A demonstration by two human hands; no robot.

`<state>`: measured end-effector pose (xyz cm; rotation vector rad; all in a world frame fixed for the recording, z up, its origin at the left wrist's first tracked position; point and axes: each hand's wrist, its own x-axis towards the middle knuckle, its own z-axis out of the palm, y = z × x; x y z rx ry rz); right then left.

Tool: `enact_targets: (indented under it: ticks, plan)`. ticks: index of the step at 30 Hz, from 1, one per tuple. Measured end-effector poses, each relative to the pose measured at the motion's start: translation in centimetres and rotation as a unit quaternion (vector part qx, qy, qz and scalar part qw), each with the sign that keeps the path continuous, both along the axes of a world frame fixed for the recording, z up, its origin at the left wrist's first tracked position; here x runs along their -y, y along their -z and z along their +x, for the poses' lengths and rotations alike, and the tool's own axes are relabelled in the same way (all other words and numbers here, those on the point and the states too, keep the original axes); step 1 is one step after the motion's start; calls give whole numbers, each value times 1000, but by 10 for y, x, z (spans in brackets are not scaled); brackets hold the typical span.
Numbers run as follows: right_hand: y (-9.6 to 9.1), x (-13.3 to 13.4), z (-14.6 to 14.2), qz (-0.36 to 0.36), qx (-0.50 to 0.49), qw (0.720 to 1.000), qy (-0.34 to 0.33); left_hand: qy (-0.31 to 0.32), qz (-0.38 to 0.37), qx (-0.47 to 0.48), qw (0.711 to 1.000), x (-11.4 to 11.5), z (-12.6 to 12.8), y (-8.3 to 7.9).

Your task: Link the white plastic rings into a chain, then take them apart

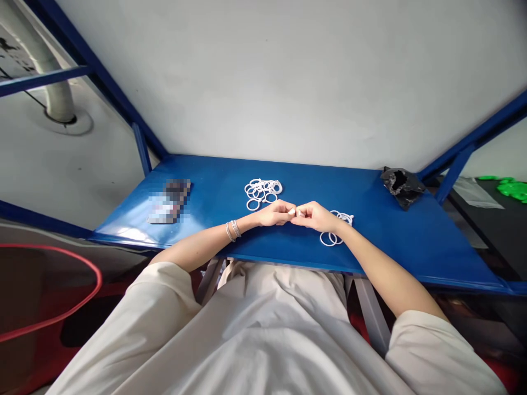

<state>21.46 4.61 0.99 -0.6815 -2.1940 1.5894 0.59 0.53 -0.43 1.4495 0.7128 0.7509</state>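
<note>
Head view: your left hand and right hand are touching, fingers curled in; whether they're gripping anything, I cannot tell; white rings are lying nearby.

Black bag near blue frame
</note>
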Motion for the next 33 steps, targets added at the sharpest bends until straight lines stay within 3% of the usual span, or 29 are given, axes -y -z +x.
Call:
enact_targets:
  ticks: [6,12,17,22,33]
  plan:
    - [-3,0,-2,35,-25,993,108,-27,-34,33,999,-8,-2,6]
    - [-5,1,-3,8,-25,996,86,-9,-43,25,999,-11,-1,8]
    - [4,-2,1,88,-18,989,117,-14,-41,8,999,-9,-1,4]
    - [0,-4,6,186,29,972,138,-31,-29,23,999,-8,2,3]
    - [2,-8,9,267,45,951,149,-85,-79,100,988,-12,4,10]
